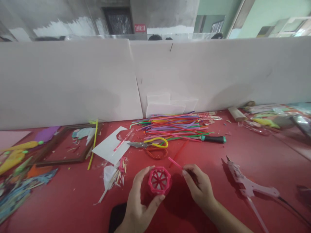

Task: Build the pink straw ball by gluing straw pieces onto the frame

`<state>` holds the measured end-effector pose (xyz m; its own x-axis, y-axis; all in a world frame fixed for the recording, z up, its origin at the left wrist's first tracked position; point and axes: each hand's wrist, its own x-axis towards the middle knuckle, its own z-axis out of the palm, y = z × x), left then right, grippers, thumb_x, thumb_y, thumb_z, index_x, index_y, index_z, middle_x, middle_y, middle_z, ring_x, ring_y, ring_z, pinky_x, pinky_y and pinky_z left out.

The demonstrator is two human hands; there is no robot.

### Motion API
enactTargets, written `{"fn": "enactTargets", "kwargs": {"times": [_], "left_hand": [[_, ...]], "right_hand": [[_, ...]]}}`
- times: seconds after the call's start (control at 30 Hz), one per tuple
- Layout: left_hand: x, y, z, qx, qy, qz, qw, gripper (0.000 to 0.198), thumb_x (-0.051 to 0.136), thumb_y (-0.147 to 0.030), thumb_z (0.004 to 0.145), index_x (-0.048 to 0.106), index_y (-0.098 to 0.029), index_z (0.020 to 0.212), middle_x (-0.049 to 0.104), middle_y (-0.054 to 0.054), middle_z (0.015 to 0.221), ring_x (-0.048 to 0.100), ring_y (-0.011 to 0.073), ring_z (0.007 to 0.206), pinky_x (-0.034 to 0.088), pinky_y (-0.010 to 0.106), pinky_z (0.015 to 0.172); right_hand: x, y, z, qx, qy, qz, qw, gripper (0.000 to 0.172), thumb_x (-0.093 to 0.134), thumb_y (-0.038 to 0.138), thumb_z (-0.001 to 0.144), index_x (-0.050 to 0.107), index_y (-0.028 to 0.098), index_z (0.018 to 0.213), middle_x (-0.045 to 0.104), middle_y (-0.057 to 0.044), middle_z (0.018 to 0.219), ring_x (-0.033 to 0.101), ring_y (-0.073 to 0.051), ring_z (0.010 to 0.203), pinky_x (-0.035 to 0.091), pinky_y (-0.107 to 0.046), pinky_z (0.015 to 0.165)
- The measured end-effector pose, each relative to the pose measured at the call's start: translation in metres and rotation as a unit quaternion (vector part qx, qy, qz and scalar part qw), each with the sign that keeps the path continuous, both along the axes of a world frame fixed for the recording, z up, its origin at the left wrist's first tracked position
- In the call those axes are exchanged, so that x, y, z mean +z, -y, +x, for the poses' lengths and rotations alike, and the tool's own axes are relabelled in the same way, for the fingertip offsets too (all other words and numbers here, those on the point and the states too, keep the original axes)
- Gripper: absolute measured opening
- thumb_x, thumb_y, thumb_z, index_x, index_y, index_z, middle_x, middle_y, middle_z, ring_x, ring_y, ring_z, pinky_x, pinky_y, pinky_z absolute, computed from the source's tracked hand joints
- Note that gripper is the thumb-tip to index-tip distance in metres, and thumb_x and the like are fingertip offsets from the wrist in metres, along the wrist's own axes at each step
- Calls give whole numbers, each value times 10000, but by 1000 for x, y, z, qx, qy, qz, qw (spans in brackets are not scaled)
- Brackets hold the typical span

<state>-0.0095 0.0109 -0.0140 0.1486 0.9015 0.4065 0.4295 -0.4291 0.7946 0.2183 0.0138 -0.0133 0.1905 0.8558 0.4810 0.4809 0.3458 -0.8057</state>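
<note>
My left hand (143,202) is closed around the side of a small pink round frame (159,181), whose top shows spokes meeting in the middle. Between thumb and fingers, my right hand (198,184) pinches a short pink stick (175,162), which looks like a piece of straw. The stick points up and to the left, apart from the round frame. Scissors (155,144) with one yellow and one red handle lie just beyond my hands. A bundle of coloured sticks (172,126) lies behind them.
A pink glue gun (247,183) with a cord lies at the right. A green-and-black handled tool (213,139) rests by the bundle. White paper (109,149), wooden scraps (119,174) and a brown frame (63,160) are at the left. A white partition (73,84) stands behind.
</note>
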Motion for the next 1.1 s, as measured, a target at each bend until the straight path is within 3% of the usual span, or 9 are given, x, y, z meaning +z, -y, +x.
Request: {"fn": "enactTargets", "kwargs": {"times": [0.17,0.43,0.67,0.87,0.97,1.1], "left_hand": [[0,-1,3,16,-16,-6,1000,573,686,-387,878,460,-272,1392,645,139,1309,676,320,1167,612,467,928],[7,-1,4,-39,-7,-42,998,725,688,-377,883,316,-302,1500,564,154,1422,600,329,1277,566,496,1000],[1,0,2,7,-12,-15,1000,766,770,-487,796,416,-257,1435,611,152,1287,667,333,1142,604,473,921],[-6,-2,0,72,-5,7,997,708,789,-471,781,484,-234,1374,627,147,1267,678,314,1115,611,441,904],[-9,-6,-1,131,24,-25,991,688,788,-467,774,506,-221,1352,640,145,1266,685,314,1098,608,450,902],[-10,-10,-1,174,72,-65,980,735,799,-513,737,513,-213,1344,628,149,1296,687,319,1087,599,455,910]], "right_hand": [[-3,-1,0,0,2,-4,1000,132,548,252,946,630,214,849,630,12,657,597,-109,536,504,-176,518],[-2,-1,1,11,-1,-3,1000,113,575,241,937,648,219,854,634,3,698,597,-122,590,503,-204,558],[-5,-4,3,25,-31,-18,999,123,612,279,922,711,230,868,683,-40,769,633,-167,699,518,-260,639],[-7,-5,5,12,-101,-90,991,167,656,362,884,750,225,908,713,-58,836,650,-190,783,515,-288,735],[-9,-7,5,-1,-163,-144,976,243,709,427,828,757,211,926,716,-60,853,651,-197,800,506,-294,751],[-9,-10,1,-3,-275,-219,936,368,793,523,707,717,184,827,650,-17,706,606,-162,649,495,-284,659]]}}
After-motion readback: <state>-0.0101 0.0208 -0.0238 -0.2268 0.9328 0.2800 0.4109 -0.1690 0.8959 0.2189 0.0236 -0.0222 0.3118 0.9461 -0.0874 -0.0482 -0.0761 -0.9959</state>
